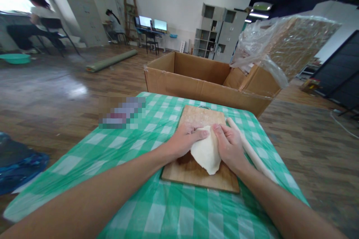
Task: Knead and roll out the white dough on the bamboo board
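A flat sheet of pale dough (206, 154) hangs between my two hands above a wooden cutting board (193, 177). My left hand (186, 136) pinches its upper left edge, thumb on top. On the other side, my right hand (229, 142) grips the upper right edge between thumb and fingers. The dough's lower end droops to a rounded point over the board; whether it touches the wood I cannot tell. Just right of the board lies a pale wooden rolling pin (252, 153), partly hidden behind my right forearm.
The table wears a green-and-white checked cloth (126, 183). A blurred-out flat item (122, 114) lies at its left edge. Beyond the far edge stands a large cardboard box (196, 84) with plastic wrap (258, 44). A blue plastic bag (22, 168) is at lower left. Two people sit farther back.
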`<state>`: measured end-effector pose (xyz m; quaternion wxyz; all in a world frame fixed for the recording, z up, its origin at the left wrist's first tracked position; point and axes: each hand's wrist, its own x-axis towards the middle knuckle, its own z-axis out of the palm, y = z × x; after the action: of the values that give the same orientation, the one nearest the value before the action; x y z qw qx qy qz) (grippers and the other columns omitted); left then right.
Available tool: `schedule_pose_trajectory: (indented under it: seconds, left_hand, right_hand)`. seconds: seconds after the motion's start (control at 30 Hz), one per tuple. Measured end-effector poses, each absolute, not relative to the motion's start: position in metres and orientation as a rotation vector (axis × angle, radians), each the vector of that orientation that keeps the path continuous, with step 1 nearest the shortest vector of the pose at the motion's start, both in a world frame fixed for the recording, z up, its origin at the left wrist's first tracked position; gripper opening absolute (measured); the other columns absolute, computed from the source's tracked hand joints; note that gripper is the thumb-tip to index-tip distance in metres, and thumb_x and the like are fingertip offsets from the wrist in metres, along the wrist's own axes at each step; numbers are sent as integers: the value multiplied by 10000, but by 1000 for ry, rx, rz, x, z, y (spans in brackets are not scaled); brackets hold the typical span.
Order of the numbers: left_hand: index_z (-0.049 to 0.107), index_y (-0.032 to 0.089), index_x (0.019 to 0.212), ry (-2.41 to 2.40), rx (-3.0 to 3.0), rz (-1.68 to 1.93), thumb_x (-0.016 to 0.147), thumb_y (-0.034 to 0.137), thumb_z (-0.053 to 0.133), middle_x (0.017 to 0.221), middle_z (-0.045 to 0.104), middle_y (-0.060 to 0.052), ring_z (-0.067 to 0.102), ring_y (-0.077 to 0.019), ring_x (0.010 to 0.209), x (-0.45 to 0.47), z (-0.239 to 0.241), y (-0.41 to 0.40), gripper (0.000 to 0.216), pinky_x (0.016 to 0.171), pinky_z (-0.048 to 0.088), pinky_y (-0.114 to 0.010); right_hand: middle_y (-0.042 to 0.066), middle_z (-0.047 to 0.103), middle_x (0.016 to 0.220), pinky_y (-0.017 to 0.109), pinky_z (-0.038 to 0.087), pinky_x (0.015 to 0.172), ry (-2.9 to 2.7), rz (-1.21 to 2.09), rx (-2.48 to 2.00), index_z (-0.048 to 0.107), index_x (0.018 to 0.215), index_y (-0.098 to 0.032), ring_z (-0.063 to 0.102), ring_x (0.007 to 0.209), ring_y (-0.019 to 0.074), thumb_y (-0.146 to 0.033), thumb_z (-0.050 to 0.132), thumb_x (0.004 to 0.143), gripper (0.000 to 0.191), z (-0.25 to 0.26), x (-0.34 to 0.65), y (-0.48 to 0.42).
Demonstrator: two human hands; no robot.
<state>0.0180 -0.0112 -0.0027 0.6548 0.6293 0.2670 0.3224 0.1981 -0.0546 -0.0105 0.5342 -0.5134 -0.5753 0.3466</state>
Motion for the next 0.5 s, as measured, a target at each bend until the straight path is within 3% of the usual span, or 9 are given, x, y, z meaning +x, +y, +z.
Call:
schedule_pose_trajectory:
  seconds: [0.23,0.5]
  left_hand:
    - [758,146,1036,524,1463,645,871,568,722,947,768,-101,700,-203,775,17,2,-17,455,623,495,-259]
    - [748,138,962,569,1378,699,868,594,715,879,750,-90,687,-190,750,18,-5,-10,467,627,496,-261]
  right_hand:
    - [25,653,710,294,481,604,-1450,1131,-1076,668,773,-210,604,698,200,-577,604,947,411,-6,196,-56]
    - [7,567,676,291,403,541,-1455,720,-1230,592,736,-226,486,627,171,-602,542,982,452,-8,200,-53]
